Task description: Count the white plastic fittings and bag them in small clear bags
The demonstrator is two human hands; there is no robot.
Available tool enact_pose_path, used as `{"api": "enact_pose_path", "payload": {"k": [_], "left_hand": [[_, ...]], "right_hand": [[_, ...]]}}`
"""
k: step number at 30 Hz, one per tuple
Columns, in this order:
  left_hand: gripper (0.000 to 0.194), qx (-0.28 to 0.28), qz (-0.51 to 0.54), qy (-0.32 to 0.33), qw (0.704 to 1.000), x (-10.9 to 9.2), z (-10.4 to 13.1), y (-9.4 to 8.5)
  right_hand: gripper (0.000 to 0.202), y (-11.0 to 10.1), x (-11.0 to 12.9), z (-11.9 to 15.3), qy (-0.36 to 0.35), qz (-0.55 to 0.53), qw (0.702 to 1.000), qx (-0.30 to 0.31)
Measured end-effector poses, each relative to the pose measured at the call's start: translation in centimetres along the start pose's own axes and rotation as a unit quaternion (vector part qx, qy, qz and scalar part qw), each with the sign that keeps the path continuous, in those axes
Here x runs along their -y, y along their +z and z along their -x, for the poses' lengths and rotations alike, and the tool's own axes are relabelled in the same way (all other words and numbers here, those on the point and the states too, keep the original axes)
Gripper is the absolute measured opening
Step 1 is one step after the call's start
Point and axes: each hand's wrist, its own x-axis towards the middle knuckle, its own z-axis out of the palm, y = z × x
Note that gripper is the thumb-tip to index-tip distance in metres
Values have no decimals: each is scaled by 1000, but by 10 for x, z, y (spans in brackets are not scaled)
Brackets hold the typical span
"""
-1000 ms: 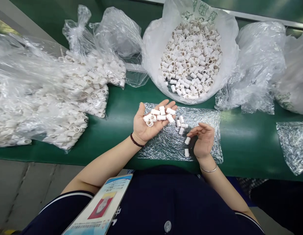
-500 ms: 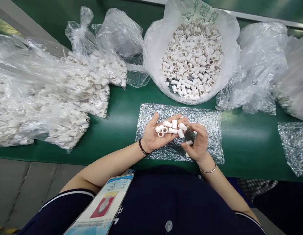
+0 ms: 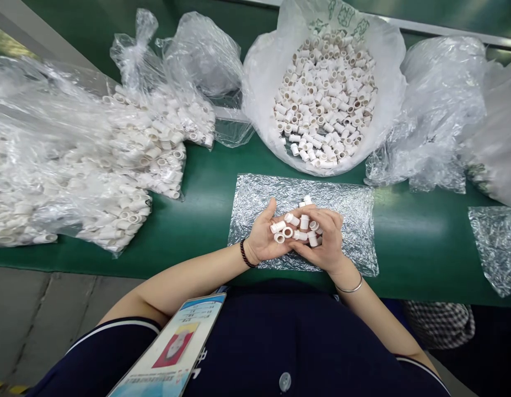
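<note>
Palm up, my left hand carries several short white plastic pipe fittings lying across its palm and fingers. My right hand curls in from the other side, its thumb and fingers bent round the fittings at the left fingertips. How many pieces the right fingers grip is hidden. Both hands are over a flat, crinkled clear plastic bag on the green table. Just beyond the left fingers, a couple of white fittings show above the bag.
Behind the hands stands a wide plastic-lined container of loose fittings. Filled clear bags crowd the left of the green table. More plastic bags stand back right, and another flat crinkled bag lies at the right edge.
My right hand has moved left and closed in on the fittings in my left hand. My left hand has shifted slightly right and nearer to me.
</note>
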Motion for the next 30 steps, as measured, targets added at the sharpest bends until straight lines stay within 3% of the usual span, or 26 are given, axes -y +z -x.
{"api": "enact_pose_path", "payload": {"k": [11,17,24,30], "left_hand": [[79,6,-42,13,999,0,-1,-2],[91,-15,-24,2,1000,-1,-1,1],[92,-12,-27,12,1000,0,-2,3],[93,0,-36,22,999,1,-2,2]], "right_hand": [[58,0,0,0,1,6,1000,-4],[29,-3,1,-2,-74,-2,996,45],[4,-2,-1,2,-86,-19,995,39],[18,1,0,1,-97,-21,995,29]]}}
